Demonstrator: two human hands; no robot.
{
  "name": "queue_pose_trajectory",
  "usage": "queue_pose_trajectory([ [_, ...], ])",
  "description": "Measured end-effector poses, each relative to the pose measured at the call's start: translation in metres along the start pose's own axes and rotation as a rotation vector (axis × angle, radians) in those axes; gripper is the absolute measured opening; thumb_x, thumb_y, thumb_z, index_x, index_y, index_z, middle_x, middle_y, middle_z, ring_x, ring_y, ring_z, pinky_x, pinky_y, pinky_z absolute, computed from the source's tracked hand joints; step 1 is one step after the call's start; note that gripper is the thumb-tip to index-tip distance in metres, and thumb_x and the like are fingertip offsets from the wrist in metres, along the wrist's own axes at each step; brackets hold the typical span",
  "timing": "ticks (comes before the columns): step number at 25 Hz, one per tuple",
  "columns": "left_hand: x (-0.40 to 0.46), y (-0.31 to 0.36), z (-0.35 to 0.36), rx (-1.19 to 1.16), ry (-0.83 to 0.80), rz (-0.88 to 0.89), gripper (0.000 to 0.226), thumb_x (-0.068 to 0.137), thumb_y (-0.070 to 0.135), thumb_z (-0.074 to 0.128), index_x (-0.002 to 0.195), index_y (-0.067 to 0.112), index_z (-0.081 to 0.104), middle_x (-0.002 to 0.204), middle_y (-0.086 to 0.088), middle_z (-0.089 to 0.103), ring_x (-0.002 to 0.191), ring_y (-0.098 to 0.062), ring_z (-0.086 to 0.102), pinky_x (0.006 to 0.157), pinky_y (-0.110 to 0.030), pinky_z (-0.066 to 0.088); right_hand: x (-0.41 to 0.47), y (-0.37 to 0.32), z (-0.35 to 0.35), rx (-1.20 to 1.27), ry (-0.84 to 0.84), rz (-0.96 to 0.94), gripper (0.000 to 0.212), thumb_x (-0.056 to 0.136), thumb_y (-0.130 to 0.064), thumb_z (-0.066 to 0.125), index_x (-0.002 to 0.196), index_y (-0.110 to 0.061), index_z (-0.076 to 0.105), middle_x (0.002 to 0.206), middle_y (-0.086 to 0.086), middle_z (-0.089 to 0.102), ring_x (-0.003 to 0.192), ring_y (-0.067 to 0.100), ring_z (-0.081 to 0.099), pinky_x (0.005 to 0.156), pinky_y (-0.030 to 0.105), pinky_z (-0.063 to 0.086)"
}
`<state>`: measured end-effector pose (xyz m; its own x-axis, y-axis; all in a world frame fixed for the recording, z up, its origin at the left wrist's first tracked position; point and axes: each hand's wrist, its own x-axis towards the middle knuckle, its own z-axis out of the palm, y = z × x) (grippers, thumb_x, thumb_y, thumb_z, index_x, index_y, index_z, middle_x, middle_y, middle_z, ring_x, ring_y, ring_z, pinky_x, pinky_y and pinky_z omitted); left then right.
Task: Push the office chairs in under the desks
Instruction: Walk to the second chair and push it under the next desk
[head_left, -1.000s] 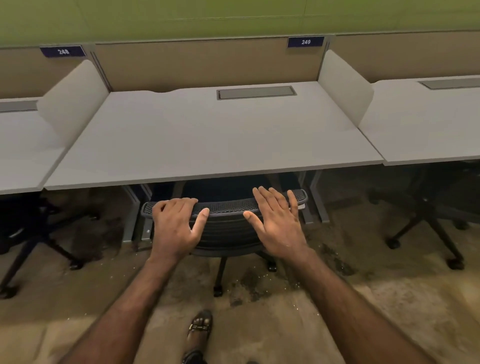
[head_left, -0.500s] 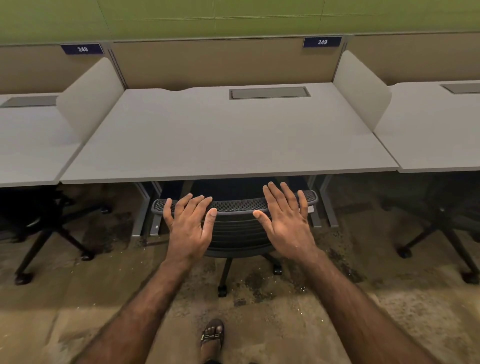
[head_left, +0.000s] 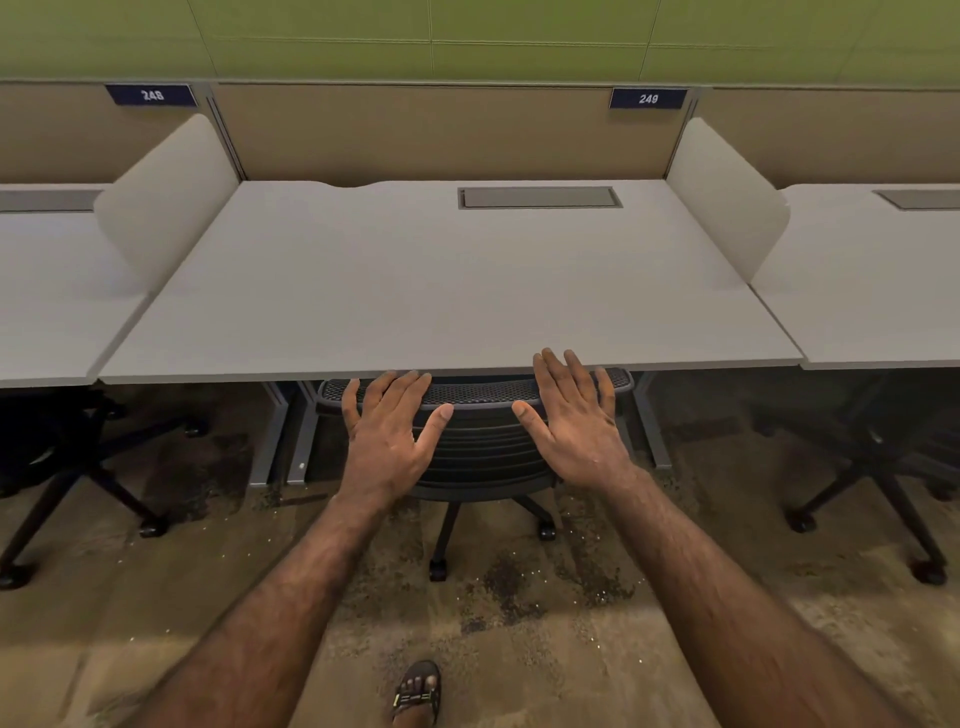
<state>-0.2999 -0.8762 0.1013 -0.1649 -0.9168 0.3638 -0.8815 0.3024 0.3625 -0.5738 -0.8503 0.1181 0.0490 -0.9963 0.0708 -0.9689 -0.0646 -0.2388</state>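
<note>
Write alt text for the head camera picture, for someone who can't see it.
Two bare hands, the left hand and right hand, rest with fingers straight on the top of a black mesh office chair at the front edge of a grey desk. More chairs stand under the desks on either side.

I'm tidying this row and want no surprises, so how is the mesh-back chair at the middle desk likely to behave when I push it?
The chair will probably roll easily, since it stands on casters on hard floor. The mesh backrest may flex a little under the left hand and right hand. It could swivel if pushed unevenly.
</note>
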Motion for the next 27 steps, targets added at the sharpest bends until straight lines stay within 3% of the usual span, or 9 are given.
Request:
queue_pose_trajectory([
  [5,0.036,-0.012,0.009,0.033,-0.032,0.017,0.066,0.108,0.067,0.026,0.153,0.026,0.051,0.157,0.003,0.054,0.153,-0.018,0.036,0.129,-0.046,0.011,0.043,0.004,-0.003,-0.02,-0.061,0.021,0.088,0.102,-0.081,0.004,0.173,-0.031,-0.008,0.181,-0.011,-0.014,0.163,0.009,-0.024,0.124,0.041,-0.032],
  [11,0.052,-0.023,0.022,0.071,0.002,0.062,0.064,0.107,0.069,0.026,0.146,0.024,0.052,0.145,0.002,0.059,0.143,-0.019,0.044,0.124,-0.043,0.016,0.058,0.008,0.006,-0.035,-0.062,0.017,0.091,0.098,-0.086,0.0,0.172,-0.034,-0.011,0.18,-0.013,-0.019,0.158,0.006,-0.031,0.112,0.034,-0.044],
  [16,0.053,-0.023,0.024,0.063,0.023,0.064,0.064,0.106,0.07,0.027,0.143,0.025,0.052,0.142,0.003,0.059,0.142,-0.02,0.045,0.124,-0.045,0.019,0.06,0.008,0.006,-0.017,-0.046,0.026,0.091,0.097,-0.087,-0.001,0.172,-0.035,-0.009,0.18,-0.013,-0.017,0.159,0.006,-0.029,0.123,0.041,-0.033],
  [21,0.05,-0.018,0.018,0.082,-0.016,0.077,0.078,0.104,0.076,0.018,0.149,0.021,0.049,0.149,-0.002,0.056,0.148,-0.024,0.04,0.127,-0.05,0.018,0.057,0.002,0.001,-0.05,-0.066,0.068,0.089,0.102,-0.082,0.006,0.173,-0.031,-0.007,0.182,-0.009,-0.011,0.165,0.012,-0.019,0.129,0.047,-0.023],
  [27,0.035,0.001,0.009,0.109,-0.121,0.172,0.091,0.101,0.078,0.016,0.167,0.015,0.024,0.174,-0.009,0.024,0.164,-0.028,0.012,0.133,-0.055,0.0,0.018,-0.009,0.012,-0.032,0.066,0.098,0.093,0.103,-0.086,0.017,0.173,-0.031,-0.007,0.179,-0.013,-0.02,0.164,0.01,-0.025,0.131,0.047,-0.021],
])
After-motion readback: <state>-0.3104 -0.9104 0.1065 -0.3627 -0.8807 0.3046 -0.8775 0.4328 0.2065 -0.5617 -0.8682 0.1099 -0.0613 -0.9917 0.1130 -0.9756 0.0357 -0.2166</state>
